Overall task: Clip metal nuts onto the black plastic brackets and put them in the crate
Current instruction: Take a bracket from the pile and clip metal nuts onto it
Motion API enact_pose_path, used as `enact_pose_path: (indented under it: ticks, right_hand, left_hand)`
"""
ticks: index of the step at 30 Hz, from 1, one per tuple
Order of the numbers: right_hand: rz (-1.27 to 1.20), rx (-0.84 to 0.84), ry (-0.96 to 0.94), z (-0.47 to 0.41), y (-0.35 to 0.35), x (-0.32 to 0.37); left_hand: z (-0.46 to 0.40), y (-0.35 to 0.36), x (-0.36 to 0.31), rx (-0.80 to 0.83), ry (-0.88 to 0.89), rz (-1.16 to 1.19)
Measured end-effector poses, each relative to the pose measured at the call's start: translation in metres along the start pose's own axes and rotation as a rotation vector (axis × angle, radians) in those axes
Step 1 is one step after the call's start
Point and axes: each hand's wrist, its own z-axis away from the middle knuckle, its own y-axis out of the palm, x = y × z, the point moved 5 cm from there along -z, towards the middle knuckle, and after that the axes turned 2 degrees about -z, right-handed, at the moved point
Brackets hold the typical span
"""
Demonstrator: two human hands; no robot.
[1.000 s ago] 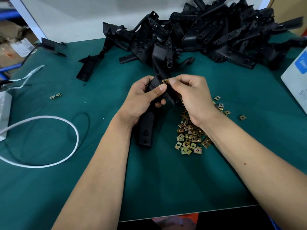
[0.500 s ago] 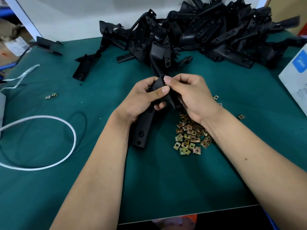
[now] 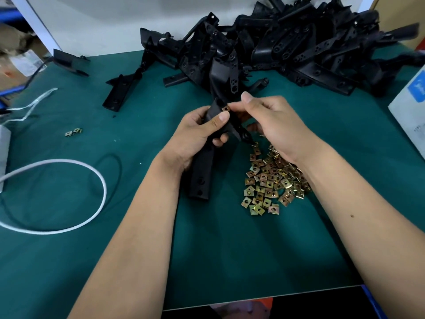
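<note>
My left hand point(image 3: 195, 137) grips a long black plastic bracket point(image 3: 202, 173) above the green mat, its thumb pressed on the bracket's upper part. A brass-coloured metal nut point(image 3: 226, 108) sits clipped on the bracket's top edge, just beyond that thumb. My right hand point(image 3: 276, 125) is close on the right, fingers curled against the bracket's far side, thumb lifted clear of the nut. A heap of loose metal nuts point(image 3: 271, 183) lies under my right wrist. No crate is in view.
A big pile of black brackets point(image 3: 287, 49) fills the back of the mat, with single brackets point(image 3: 119, 90) lying apart at the left. A white cable loop point(image 3: 92, 171) and two stray nuts point(image 3: 73, 132) lie left. A white box point(image 3: 411, 107) stands at the right edge.
My right thumb, which pressed the nut onto the bracket's top edge, has lifted off, and the nut now shows seated there. The left hand keeps its hold.
</note>
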Motion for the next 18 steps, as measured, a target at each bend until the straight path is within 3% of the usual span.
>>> enact_pose_path:
  ticks: [4, 6, 8, 13, 18]
  right_hand:
    - [0.394, -0.115, -0.048, 0.002, -0.025, 0.006]
    - [0.676, -0.031, -0.015, 0.003, -0.036, 0.002]
    - [0.797, 0.092, 0.049, 0.005, -0.039, -0.001]
    - [0.831, 0.212, 0.051, 0.005, -0.035, -0.004]
    - [0.646, 0.026, -0.041, 0.002, -0.034, -0.006]
  left_hand:
    - [-0.001, -0.008, 0.003, -0.087, -0.031, 0.283]
    - [0.001, -0.01, 0.004, -0.081, -0.022, 0.397]
    - [0.002, -0.011, 0.004, -0.077, -0.008, 0.413]
    - [0.001, -0.013, 0.005, -0.118, -0.041, 0.292]
    - [0.001, -0.012, 0.005, -0.115, -0.015, 0.168]
